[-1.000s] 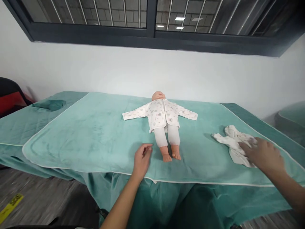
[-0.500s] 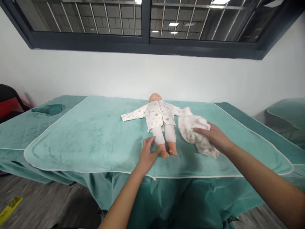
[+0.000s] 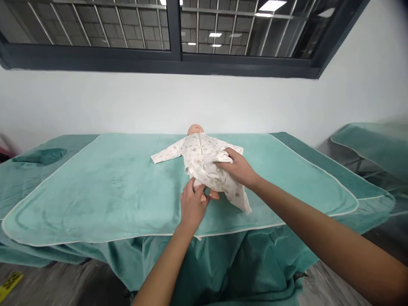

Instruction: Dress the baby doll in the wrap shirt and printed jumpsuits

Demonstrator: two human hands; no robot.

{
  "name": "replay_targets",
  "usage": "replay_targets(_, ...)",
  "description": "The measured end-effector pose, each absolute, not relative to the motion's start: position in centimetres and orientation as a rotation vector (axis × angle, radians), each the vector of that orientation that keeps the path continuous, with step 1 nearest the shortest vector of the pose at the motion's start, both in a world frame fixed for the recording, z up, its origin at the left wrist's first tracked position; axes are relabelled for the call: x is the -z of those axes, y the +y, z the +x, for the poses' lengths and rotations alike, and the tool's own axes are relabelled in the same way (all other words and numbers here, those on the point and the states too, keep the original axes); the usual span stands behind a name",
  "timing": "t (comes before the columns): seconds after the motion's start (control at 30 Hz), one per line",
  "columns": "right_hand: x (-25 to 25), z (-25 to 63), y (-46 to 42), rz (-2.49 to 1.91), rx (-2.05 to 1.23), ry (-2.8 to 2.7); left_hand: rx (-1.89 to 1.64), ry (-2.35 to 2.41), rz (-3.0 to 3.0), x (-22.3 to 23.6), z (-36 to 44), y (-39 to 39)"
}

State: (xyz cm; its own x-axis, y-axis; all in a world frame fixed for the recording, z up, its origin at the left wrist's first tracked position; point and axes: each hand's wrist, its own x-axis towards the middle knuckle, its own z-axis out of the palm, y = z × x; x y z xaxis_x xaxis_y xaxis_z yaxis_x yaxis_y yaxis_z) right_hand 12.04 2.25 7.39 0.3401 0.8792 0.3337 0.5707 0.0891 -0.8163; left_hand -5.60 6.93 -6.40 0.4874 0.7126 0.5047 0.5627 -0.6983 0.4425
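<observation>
Your right hand (image 3: 239, 168) grasps the bunched, printed white garment (image 3: 210, 171) over the baby doll (image 3: 195, 129) on the turquoise blanket (image 3: 111, 191) — your left hand (image 3: 193, 207) curls at its feet (image 3: 214, 194), gripping what, I can't tell.

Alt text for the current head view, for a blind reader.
A person's right hand holds a white printed garment over the lower body of a baby doll lying face up in a printed top; the left hand is at its bare feet. Beneath is a pale green mat.
</observation>
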Motion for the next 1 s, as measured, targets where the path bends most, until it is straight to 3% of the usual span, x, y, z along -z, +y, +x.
replay_targets(0.23,-5.7,15.8,0.2,-1.658,-0.446,-1.368,-1.008,0.839,2.591,6.3,-6.0,6.0)
replay_targets(0.4,-7.5,16.4,-1.6,-1.621,-0.809,-1.636,-1.004,0.672,2.280,4.5,-6.5,6.8)
replay_targets(0.53,-9.7,14.8,-1.6,-1.518,-0.996,-1.741,-1.058,0.588,2.000,0.4,-6.3,6.8)
replay_targets(0.67,-12.3,12.0,0.3,-1.425,-0.804,-1.841,-0.891,0.534,1.955,-4.0,-4.9,6.4)
replay_targets(0.9,-17.7,10.6,2.7,-1.392,-0.717,-1.943,-1.219,0.571,1.586,-11.6,-6.5,8.6)
replay_targets(1.0,-19.8,10.7,2.3,-1.453,-0.759,-2.079,-1.128,0.511,1.549,-15.0,-8.5,9.2)
